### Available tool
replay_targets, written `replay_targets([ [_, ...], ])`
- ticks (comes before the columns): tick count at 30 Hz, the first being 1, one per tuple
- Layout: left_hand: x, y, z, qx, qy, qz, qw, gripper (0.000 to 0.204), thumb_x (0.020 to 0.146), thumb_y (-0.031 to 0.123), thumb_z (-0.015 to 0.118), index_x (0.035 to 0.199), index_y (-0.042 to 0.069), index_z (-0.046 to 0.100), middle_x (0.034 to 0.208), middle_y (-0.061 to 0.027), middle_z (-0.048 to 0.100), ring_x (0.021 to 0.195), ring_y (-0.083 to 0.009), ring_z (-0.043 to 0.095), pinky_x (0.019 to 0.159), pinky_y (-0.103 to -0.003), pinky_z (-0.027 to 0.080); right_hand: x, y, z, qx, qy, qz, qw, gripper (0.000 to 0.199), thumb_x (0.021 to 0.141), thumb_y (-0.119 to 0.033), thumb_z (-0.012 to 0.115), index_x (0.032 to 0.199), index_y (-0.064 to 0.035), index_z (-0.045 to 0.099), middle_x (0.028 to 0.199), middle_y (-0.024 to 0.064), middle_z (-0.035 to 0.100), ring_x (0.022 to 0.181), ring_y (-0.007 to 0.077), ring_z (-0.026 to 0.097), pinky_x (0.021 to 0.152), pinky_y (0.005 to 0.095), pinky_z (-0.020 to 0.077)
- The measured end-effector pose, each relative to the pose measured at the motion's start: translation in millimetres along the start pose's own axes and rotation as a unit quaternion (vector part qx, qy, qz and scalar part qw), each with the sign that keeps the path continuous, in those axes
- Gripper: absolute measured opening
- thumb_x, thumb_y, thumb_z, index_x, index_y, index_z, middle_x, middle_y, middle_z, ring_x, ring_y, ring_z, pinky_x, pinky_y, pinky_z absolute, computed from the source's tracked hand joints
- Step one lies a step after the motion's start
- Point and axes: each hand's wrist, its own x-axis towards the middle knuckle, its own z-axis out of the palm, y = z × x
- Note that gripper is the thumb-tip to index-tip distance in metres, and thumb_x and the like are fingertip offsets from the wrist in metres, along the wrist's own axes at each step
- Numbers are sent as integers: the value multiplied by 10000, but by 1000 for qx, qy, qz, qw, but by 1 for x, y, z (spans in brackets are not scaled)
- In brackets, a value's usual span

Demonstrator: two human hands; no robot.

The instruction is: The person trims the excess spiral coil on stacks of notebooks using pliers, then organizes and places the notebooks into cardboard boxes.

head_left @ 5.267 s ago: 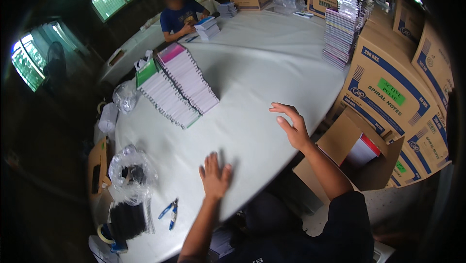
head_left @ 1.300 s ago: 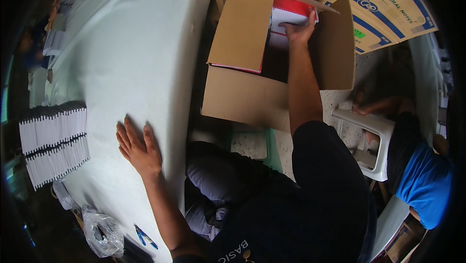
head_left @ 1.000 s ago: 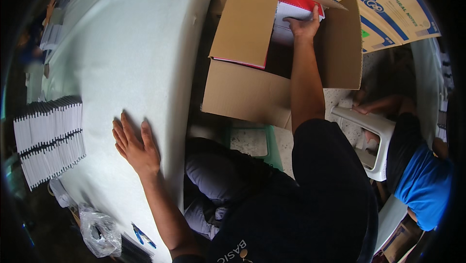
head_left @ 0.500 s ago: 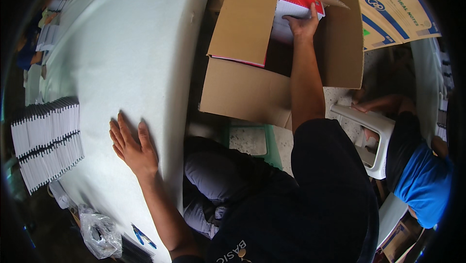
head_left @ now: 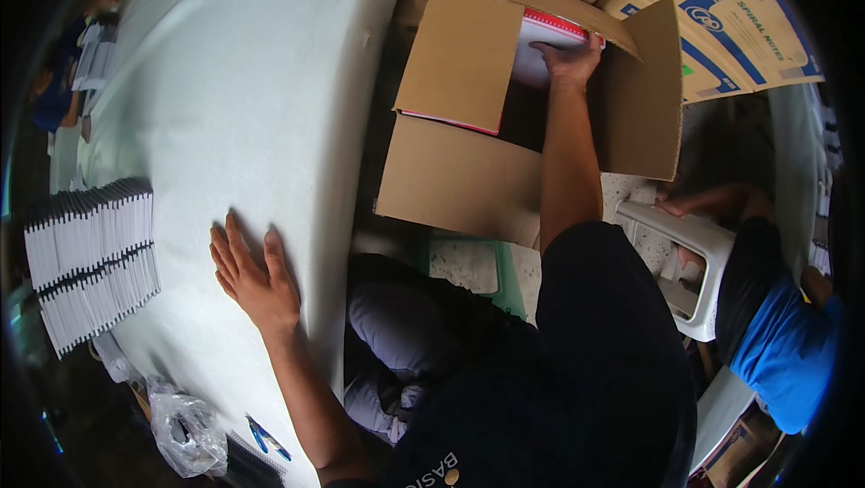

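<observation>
A pale green bench [head_left: 243,82] fills the left of the view, with rows of notebooks [head_left: 90,258] laid out near its far edge, a clear plastic bag [head_left: 185,429] and blue pens [head_left: 266,438] near its corner. The left hand [head_left: 252,276] lies open and flat on the bench, fingers spread. The right hand [head_left: 568,60] reaches into an open cardboard box [head_left: 459,177] beside the bench, fingers closed on a stack of red-edged notebooks [head_left: 545,37] inside it; more printed boxes [head_left: 721,19] stand just behind.
</observation>
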Motion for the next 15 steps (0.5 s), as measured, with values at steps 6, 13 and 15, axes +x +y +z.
replay_targets([
  [6, 1, -2, -1, 1, 0, 13, 1000, 591, 910, 453, 436, 1396, 135, 322, 1465, -162, 238, 1368, -323, 167, 1087, -479, 87, -5, 4, -4, 22, -55, -8, 998, 965, 693, -403, 695, 1409, -36, 161, 1472, 158, 164, 1368, 362, 93, 1025, 648, -29],
  [13, 1, -3, 0, 3, 2, 12, 1000, 590, 909, 462, 431, 1397, 148, 325, 1463, -161, 246, 1368, -325, 169, 1086, -482, 87, -2, 7, -10, 21, -46, -10, 999, 930, 709, -368, 692, 1401, -32, 171, 1464, 171, 170, 1364, 359, 107, 1028, 645, -20],
  [15, 1, -4, 1, 4, 3, 14, 1000, 592, 910, 468, 427, 1398, 149, 323, 1463, -160, 245, 1367, -327, 169, 1086, -484, 86, -1, 6, -11, 25, -47, -6, 999, 929, 707, -364, 695, 1399, -31, 173, 1461, 174, 172, 1363, 358, 110, 1028, 645, -21],
])
